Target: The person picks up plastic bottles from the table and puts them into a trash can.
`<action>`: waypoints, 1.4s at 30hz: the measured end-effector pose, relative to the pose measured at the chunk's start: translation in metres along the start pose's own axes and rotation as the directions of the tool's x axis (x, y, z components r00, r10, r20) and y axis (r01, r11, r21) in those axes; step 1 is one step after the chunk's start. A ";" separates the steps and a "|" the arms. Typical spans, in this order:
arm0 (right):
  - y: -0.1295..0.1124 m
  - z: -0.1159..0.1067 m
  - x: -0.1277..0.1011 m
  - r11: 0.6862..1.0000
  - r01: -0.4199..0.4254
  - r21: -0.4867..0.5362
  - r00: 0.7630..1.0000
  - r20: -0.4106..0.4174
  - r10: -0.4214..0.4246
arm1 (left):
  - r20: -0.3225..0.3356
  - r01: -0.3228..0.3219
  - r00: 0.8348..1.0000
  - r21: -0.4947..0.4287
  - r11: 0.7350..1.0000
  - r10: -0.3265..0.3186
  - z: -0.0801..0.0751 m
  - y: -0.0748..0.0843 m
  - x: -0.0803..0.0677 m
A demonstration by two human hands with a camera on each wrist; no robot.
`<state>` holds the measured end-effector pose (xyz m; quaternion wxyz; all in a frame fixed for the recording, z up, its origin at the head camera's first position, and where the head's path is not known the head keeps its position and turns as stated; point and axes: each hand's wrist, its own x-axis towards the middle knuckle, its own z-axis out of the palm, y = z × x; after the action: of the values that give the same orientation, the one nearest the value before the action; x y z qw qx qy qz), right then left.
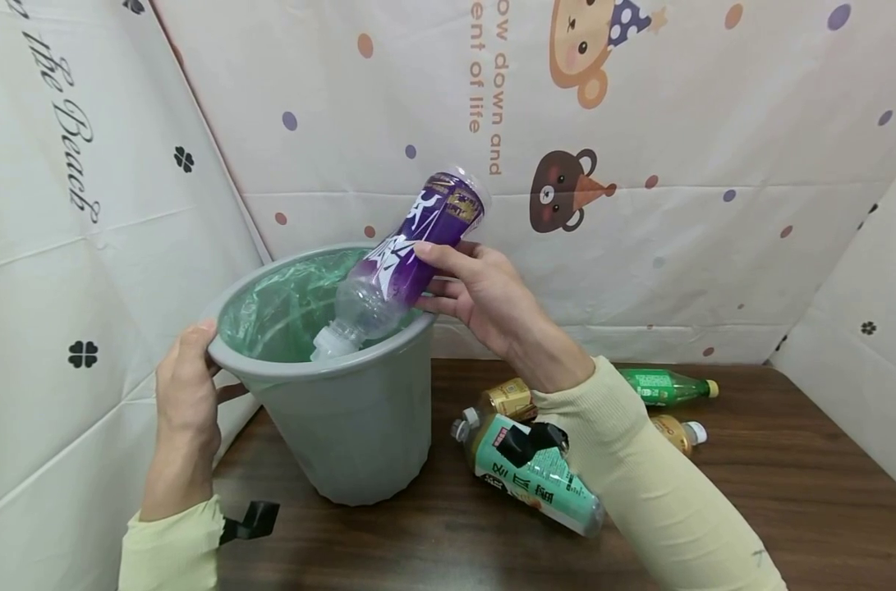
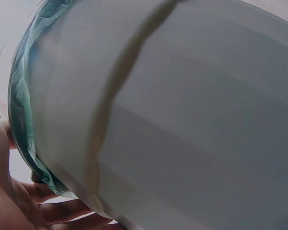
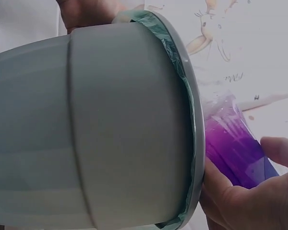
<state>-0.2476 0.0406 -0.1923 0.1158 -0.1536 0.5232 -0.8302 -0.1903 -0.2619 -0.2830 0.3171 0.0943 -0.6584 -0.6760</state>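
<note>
A clear plastic bottle with a purple label point(image 1: 402, 263) is gripped around its label by my right hand point(image 1: 484, 300). It tilts over the bin with its white-capped neck pointing down, inside the rim. The grey bin point(image 1: 359, 435) stands on the table, lined with a thin green plastic bag point(image 1: 288, 300). My left hand point(image 1: 187, 402) holds the bin's rim at the left, thumb on top and fingers underneath. In the left wrist view, fingers point(image 2: 69, 211) lie against the bin's outer wall. The right wrist view shows the purple bottle point(image 3: 237, 148) beyond the rim.
Right of the bin lies a large bottle with a pale green label point(image 1: 536, 476). Behind it are a gold-labelled bottle point(image 1: 510, 400), a green bottle point(image 1: 665, 387) and another bottle with a white cap point(image 1: 680, 433), partly hidden by the right sleeve. Printed cloth walls point(image 1: 388, 123) enclose the brown table point(image 1: 388, 542).
</note>
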 end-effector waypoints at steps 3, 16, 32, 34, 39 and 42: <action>0.000 0.000 -0.001 1.000 -0.002 -0.011 1.000 0.003 0.002 | 0.000 0.000 1.000 -0.004 1.000 0.000 0.000 0.000 0.000; 0.001 -0.003 -0.006 0.995 0.024 -0.095 0.998 0.057 -0.019 | -0.004 0.003 1.000 0.007 1.000 -0.003 0.000 0.000 -0.001; 0.004 -0.007 -0.010 0.998 0.039 -0.058 0.997 0.076 -0.035 | 0.004 -0.004 1.000 0.003 1.000 0.004 0.001 0.001 -0.002; 0.004 -0.009 -0.012 0.998 0.047 -0.049 0.996 0.077 -0.043 | 0.004 -0.005 1.000 0.001 1.000 0.005 0.001 0.001 -0.002; 0.004 -0.013 -0.016 0.997 0.060 -0.039 0.995 0.078 -0.057 | 0.004 -0.001 1.000 0.000 1.000 0.001 0.002 0.001 -0.001; 0.003 -0.017 -0.018 0.997 0.062 -0.042 0.996 0.074 -0.059 | 0.001 0.005 1.000 -0.007 1.000 -0.005 0.002 0.001 -0.001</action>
<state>-0.2373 0.0600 -0.2048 0.1062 -0.2020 0.5318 -0.8155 -0.1904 -0.2599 -0.2826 0.3151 0.0946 -0.6562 -0.6791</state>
